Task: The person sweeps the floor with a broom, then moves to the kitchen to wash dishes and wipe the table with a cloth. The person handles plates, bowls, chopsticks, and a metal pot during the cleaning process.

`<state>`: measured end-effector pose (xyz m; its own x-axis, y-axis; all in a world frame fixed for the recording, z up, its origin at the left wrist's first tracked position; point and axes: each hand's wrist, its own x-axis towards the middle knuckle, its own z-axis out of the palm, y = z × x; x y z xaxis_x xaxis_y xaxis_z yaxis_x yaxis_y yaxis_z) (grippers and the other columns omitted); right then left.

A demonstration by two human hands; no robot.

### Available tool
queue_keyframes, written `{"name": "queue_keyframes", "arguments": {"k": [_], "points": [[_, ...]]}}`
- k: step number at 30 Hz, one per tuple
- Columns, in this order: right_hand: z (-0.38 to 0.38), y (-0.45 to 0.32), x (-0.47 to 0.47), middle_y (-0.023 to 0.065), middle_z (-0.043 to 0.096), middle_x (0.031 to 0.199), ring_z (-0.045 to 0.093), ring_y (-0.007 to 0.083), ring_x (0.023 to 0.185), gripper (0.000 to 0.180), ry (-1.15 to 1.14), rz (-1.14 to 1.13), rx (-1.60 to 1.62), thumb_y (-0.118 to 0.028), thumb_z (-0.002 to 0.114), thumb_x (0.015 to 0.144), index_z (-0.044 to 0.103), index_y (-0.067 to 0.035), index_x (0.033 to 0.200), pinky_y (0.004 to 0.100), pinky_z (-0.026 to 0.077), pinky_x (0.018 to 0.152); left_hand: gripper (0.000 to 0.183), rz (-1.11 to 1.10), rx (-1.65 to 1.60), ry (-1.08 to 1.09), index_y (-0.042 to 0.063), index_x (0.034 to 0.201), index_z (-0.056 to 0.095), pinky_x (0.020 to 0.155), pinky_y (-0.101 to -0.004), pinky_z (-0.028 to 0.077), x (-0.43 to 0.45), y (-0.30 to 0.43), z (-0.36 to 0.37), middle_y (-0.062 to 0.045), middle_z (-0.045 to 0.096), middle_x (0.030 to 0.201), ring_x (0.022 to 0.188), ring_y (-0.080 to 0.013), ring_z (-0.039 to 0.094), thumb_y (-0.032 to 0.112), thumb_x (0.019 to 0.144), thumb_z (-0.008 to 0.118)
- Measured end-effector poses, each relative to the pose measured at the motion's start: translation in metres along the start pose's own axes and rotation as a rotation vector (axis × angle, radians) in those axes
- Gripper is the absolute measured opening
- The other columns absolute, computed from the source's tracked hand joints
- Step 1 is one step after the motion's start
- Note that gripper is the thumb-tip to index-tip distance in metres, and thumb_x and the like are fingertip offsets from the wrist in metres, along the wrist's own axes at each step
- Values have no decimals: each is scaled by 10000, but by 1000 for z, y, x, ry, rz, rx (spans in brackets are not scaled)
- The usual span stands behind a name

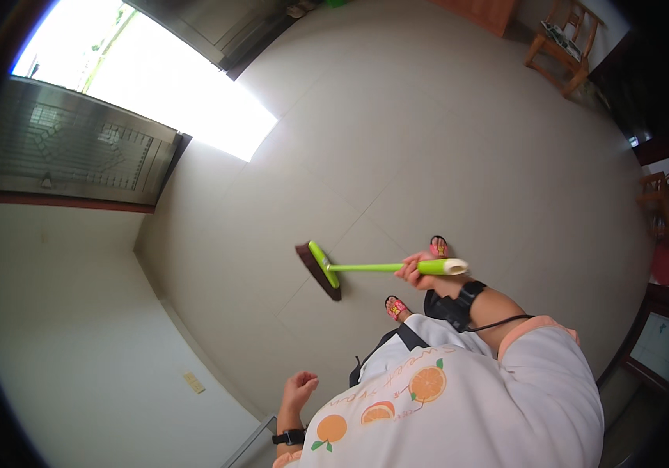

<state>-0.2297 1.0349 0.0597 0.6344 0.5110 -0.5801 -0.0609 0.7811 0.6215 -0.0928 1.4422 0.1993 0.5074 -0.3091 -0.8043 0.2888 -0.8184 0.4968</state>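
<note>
My right hand (415, 270) is closed around the green handle of a broom (363, 268), just below its thicker grip with a cream end cap. The broom's green head (324, 263) carries dark brown bristles (317, 270), which are down at the pale tiled floor (369, 146). At my left side, near the wall, my left hand (299, 387) hangs with its fingers curled and nothing visible in it. Both wrists wear black straps, and a cable runs along my right forearm. My feet in pink-and-black slippers (396, 308) stand beside the broom handle.
A white wall (77, 310) with a switch plate (194, 382) runs along my left. Bright light enters between metal door leaves (88, 140) at upper left. A wooden chair (568, 47) stands at upper right; more wooden furniture (656, 196) and a red round seat (668, 262) lie at far right.
</note>
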Motion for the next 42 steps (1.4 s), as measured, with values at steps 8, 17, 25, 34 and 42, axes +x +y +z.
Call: {"name": "queue_keyframes", "arguments": {"k": [8,17,25,34,42], "points": [[-16,-113,-278,15,455,671,445,21,390,269,-82,-515,184,-39,439,765,363,107,978,149,316,307,82,121,128,-14,-2,808,592,583,-213,430,52,150,31,-5,577,686,628,-80,521,46,742,602],[14,-189,-348,30,441,532,443,126,403,85,425,-1007,-459,-60,463,748,435,-50,669,254,401,389,77,194,193,-114,1,809,595,573,-222,424,94,266,69,-14,579,675,622,-87,519,41,744,596],[71,-124,-318,70,469,660,478,123,491,137,152,-824,-291,-92,478,764,433,-32,649,285,433,476,112,168,243,-130,2,818,601,553,-229,412,130,334,67,-12,573,665,612,-89,517,86,745,606],[167,-169,-205,101,451,832,473,69,514,232,-389,-362,46,-35,436,785,362,86,969,180,448,442,106,364,316,-208,5,812,602,531,-225,401,231,438,31,-11,573,663,592,-83,506,81,739,592],[193,-254,-134,107,405,780,437,58,454,244,-464,-351,436,50,452,695,318,94,894,158,405,393,112,349,474,-270,3,807,601,526,-222,402,274,517,1,-22,578,649,587,-81,508,80,728,581]]}}
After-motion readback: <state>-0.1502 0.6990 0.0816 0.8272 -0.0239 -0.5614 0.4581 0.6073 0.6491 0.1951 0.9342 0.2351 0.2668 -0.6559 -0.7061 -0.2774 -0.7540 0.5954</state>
